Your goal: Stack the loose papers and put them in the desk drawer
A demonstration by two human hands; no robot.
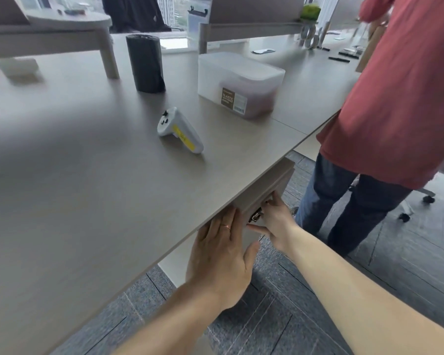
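A grey desk drawer [269,185] hangs under the front edge of the desk [87,188], its front close to the edge. My left hand [222,254] lies flat against the drawer front, fingers apart, a ring on one finger. My right hand [274,221] touches the drawer front beside a small metal lock or key [256,216], thumb stretched out below it. No loose papers are in view; the drawer's inside is hidden.
On the desk lie a white handheld controller with a yellow label [180,130], a black roll [145,63] and a translucent plastic box [239,83]. A person in a red shirt [395,98] stands close on the right. A chair base [426,196] is behind them.
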